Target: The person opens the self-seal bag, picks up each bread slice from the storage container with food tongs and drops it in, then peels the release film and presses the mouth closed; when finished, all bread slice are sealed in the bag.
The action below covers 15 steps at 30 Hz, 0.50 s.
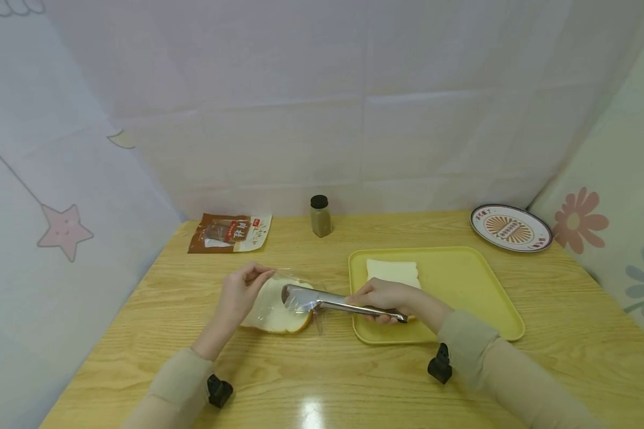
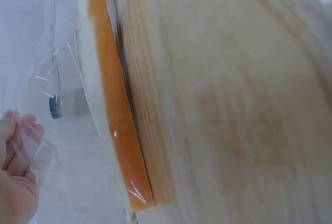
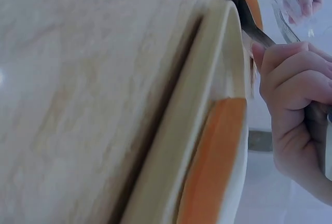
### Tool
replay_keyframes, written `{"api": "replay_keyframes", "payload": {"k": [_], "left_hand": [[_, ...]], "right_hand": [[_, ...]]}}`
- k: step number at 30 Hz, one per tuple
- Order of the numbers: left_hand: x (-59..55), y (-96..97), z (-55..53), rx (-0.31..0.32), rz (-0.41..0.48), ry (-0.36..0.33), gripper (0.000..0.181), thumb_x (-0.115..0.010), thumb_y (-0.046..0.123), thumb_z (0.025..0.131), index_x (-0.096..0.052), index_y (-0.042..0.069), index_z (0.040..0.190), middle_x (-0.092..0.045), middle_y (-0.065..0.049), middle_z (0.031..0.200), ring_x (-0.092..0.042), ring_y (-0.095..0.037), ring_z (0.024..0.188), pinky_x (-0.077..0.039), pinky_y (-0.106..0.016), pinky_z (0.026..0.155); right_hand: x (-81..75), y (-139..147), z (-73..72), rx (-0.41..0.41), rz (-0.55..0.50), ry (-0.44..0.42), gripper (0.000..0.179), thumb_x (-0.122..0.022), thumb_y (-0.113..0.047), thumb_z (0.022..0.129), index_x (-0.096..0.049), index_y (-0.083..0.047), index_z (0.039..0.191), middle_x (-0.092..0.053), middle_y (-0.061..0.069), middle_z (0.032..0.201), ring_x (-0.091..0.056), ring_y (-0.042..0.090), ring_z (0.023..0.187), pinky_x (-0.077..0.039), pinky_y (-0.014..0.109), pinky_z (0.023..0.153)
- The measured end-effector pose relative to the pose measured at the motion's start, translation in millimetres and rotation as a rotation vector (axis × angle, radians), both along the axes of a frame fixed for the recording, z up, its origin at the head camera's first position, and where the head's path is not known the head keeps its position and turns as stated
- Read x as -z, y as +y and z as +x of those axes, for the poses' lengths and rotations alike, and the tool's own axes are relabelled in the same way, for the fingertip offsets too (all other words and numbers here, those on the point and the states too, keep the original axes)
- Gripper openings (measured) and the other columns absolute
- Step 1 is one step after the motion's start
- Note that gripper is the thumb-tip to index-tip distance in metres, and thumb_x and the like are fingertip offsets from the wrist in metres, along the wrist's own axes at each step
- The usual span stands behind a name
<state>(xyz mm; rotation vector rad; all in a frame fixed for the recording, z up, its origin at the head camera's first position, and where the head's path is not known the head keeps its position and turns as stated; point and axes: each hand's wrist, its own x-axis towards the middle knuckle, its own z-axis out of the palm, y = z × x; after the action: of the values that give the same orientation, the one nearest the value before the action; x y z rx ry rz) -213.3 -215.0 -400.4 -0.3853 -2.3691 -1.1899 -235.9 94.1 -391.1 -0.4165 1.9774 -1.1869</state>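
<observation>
My left hand (image 1: pixel 241 292) pinches the edge of a clear plastic bag (image 1: pixel 285 275), lifting its mouth. Inside the bag lies a slice of bread (image 1: pixel 268 307) on the table, its brown crust (image 2: pixel 120 110) showing in the left wrist view. My right hand (image 1: pixel 383 298) grips metal tongs (image 1: pixel 335 301) by the handle end, above the tray. The tips of the tongs reach left into the bag, over the bread. Another bread slice (image 1: pixel 392 271) sits on the yellow tray (image 1: pixel 477 310), partly hidden by my right hand.
A brown and white food packet (image 1: pixel 231 233) lies at the back left of the wooden table (image 1: pixel 311 375). Behind the bag stands a spice jar (image 1: pixel 320 217) with a black lid. At the back right, a round printed plate (image 1: pixel 511 229) is near the curtain.
</observation>
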Motion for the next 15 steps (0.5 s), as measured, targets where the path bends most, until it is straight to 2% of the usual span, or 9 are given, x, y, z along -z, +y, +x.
{"api": "replay_keyframes", "payload": {"k": [5, 15], "left_hand": [[-0.8, -0.8, -2.2, -0.024, -0.001, 0.0, 0.005, -0.066, 0.005, 0.086, -0.068, 0.0, 0.087, -0.073, -0.014, 0.088, -0.071, -0.027, 0.079, -0.052, -0.009, 0.063], [-1.5, 1.8, -11.2, -0.089, -0.03, -0.027, 0.011, -0.066, 0.013, 0.087, -0.069, 0.002, 0.089, -0.073, -0.013, 0.087, -0.071, -0.028, 0.078, -0.054, -0.014, 0.062]], "right_hand": [[-5.4, 13.2, -2.6, 0.011, 0.009, -0.002, 0.039, -0.054, -0.039, 0.095, -0.067, -0.004, 0.107, -0.048, 0.002, 0.056, -0.032, 0.007, 0.035, -0.029, 0.02, 0.033], [-9.0, 38.1, -4.5, 0.019, -0.018, 0.008, 0.045, -0.052, -0.039, 0.096, -0.064, 0.002, 0.111, -0.048, 0.0, 0.055, -0.032, 0.006, 0.035, -0.03, 0.019, 0.034]]}}
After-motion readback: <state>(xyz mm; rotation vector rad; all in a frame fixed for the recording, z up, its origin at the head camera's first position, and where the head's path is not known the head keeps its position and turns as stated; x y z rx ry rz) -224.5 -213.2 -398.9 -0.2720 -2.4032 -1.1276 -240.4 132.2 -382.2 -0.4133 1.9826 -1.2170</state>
